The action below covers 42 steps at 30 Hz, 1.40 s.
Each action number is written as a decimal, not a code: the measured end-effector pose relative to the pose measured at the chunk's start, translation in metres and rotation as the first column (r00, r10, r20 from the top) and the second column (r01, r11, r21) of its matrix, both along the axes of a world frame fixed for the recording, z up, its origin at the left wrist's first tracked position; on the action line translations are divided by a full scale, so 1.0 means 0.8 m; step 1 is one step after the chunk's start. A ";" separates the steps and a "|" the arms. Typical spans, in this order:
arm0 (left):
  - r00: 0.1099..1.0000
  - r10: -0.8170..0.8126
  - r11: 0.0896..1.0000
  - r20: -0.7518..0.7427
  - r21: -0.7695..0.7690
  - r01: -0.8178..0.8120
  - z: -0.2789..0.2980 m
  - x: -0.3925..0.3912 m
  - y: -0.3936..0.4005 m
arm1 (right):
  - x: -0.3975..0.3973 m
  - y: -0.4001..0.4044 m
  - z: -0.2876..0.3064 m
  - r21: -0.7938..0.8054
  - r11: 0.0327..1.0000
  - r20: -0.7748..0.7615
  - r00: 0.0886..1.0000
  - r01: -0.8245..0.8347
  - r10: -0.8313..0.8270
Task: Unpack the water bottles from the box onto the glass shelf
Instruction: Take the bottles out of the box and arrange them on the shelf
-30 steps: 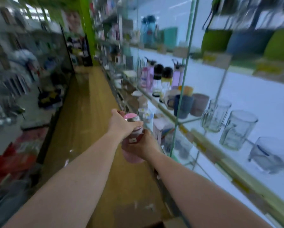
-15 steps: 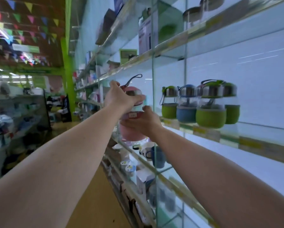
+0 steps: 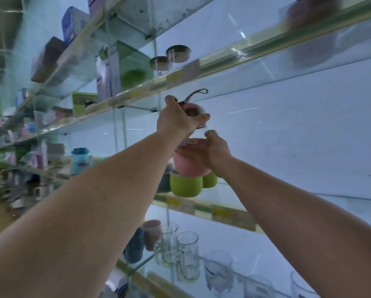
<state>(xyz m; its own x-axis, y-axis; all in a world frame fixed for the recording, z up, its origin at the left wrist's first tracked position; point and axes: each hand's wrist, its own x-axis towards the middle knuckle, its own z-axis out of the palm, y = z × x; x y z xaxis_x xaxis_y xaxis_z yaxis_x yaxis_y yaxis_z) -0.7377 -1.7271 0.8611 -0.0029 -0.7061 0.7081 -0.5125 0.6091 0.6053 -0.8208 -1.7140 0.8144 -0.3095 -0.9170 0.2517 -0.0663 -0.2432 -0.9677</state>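
The left hand (image 3: 178,121) grips the cap of a pink water bottle (image 3: 191,166), the right hand (image 3: 210,148) wraps its middle, raised above the glass shelf (image 3: 229,214). Best lowered upright beside the green bottles (image 3: 186,187).

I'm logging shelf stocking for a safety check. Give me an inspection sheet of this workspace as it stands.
Surface: glass shelf, front edge with price labels.
Job's things: pink bottle held in the air above the shelf, not set down; box not in view.
Clutter: green-sleeved bottles on the shelf under it; glass mugs one shelf down.
Grippers: left hand on the lid, right hand on the body.
Cables: nothing seen.
Surroundings: shop aisle, boxed goods on upper shelves.
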 end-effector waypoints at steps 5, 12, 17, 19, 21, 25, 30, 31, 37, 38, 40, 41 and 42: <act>0.994 -0.108 0.992 0.032 0.066 0.106 -0.023 -0.080 -0.023 | -0.079 -0.016 -0.025 0.020 0.987 -0.063 0.986 0.157 -0.155; 0.991 -0.122 0.978 0.054 0.174 0.111 -0.059 -0.133 -0.069 | -0.128 -0.046 -0.044 0.179 0.962 -0.262 0.952 0.208 -0.157; 0.994 -0.096 0.975 0.056 0.206 0.083 -0.074 -0.146 -0.093 | -0.136 -0.059 -0.042 0.283 0.932 -0.534 0.844 0.227 -0.043; 0.994 -0.083 0.976 0.066 0.206 0.068 -0.076 -0.149 -0.102 | -0.138 -0.066 -0.040 0.319 0.923 -0.549 0.836 0.216 -0.006; 0.993 -0.081 0.976 0.082 0.208 0.063 -0.078 -0.154 -0.112 | -0.142 -0.074 -0.042 0.317 0.925 -0.555 0.832 0.210 0.002; 0.992 -0.106 0.970 0.068 0.225 0.088 -0.080 -0.162 -0.127 | -0.149 -0.083 -0.051 0.264 0.939 -0.527 0.848 0.222 -0.053; 0.991 -0.130 0.967 0.035 0.225 0.119 -0.084 -0.162 -0.137 | -0.144 -0.094 -0.059 0.212 0.941 -0.557 0.824 0.263 -0.105; 0.991 -0.133 0.967 0.033 0.222 0.123 -0.084 -0.162 -0.137 | -0.144 -0.098 -0.061 0.203 0.940 -0.571 0.813 0.273 -0.113; 0.988 -0.142 0.962 0.069 0.244 0.121 -0.081 -0.161 -0.129 | -0.151 -0.096 -0.061 0.182 0.939 -0.550 0.822 0.292 -0.149; 0.986 -0.147 0.961 0.078 0.248 0.124 -0.080 -0.159 -0.126 | -0.152 -0.095 -0.061 0.187 0.939 -0.555 0.820 0.290 -0.142; 0.985 -0.138 0.964 0.099 0.242 0.111 -0.078 -0.153 -0.118 | -0.151 -0.093 -0.060 0.187 0.938 -0.574 0.807 0.293 -0.138; 0.986 -0.122 0.968 0.110 0.231 0.094 -0.076 -0.149 -0.113 | -0.150 -0.091 -0.059 0.185 0.937 -0.586 0.798 0.297 -0.138; 0.987 -0.100 0.973 0.124 0.219 0.071 -0.074 -0.145 -0.107 | -0.149 -0.088 -0.057 0.177 0.936 -0.598 0.789 0.303 -0.142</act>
<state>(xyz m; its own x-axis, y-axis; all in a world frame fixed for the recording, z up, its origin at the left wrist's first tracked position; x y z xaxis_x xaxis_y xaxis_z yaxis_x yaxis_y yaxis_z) -0.8533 -1.8130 0.8020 -0.1541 -0.8336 0.5304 -0.5491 0.5186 0.6554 -0.9400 -1.7844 0.7688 -0.3874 -0.8953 0.2198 -0.6434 0.0918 -0.7600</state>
